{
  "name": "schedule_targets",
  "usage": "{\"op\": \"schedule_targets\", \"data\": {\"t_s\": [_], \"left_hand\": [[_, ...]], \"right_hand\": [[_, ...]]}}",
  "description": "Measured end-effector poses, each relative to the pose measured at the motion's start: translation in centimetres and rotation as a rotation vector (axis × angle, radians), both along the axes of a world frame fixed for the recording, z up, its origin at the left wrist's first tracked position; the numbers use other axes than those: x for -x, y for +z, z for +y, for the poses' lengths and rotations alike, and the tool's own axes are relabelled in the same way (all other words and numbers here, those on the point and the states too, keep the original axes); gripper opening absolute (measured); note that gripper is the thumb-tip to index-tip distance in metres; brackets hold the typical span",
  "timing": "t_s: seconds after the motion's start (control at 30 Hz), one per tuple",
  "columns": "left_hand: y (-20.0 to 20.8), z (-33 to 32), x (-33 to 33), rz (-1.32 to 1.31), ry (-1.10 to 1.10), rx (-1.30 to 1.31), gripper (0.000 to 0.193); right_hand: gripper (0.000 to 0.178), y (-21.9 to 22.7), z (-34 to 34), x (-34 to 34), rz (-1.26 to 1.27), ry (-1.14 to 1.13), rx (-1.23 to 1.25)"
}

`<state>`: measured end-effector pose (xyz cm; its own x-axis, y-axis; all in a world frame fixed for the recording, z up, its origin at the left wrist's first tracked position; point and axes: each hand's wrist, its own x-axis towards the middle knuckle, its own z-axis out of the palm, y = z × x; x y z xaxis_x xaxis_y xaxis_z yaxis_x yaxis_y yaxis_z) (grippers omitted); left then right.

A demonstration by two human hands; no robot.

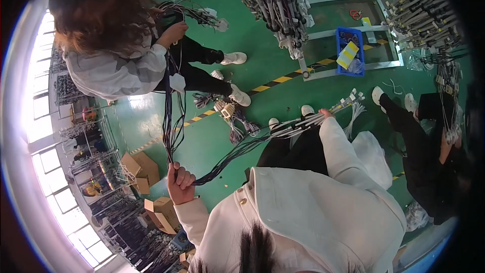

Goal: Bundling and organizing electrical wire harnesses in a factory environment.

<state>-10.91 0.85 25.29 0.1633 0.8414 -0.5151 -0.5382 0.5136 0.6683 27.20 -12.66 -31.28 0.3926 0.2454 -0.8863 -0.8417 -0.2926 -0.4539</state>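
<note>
A long bundle of dark cables [233,152] runs between my two hands. My left hand [181,181] is closed around it, where the bundle bends sharply upward. From that bend, dark strands [173,116] lead up to a co-worker standing at the upper left, whose hand [174,34] is at the upper part. My right hand [327,116] is closed on the pale, sleeved end of the bundle. Beyond its fingers, white connectors [348,102] fan out, with loose white wires [355,116] hanging below.
Coiled cables [232,121] lie on the green floor beside a striped line. A metal frame cart [353,35] carries a blue bin [339,53]. Cable bundles hang [283,10] at the top and right. Cardboard boxes [146,172] stand at left; another person [429,156] is at right.
</note>
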Motion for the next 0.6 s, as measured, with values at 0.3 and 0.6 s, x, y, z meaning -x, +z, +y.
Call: {"op": "schedule_targets", "data": {"t_s": [0.3,0.6], "left_hand": [[2.6,-1.4,-1.2,0.081,0.017,-0.018,0.027],[4.3,-4.0,1.4,0.016,0.016,0.011,0.027]], "right_hand": [[0.020,-0.1,1.1,1.6,0.035,0.039,0.137],[0.012,-17.6,-0.5,2.5,-0.133,0.578,0.098]]}}
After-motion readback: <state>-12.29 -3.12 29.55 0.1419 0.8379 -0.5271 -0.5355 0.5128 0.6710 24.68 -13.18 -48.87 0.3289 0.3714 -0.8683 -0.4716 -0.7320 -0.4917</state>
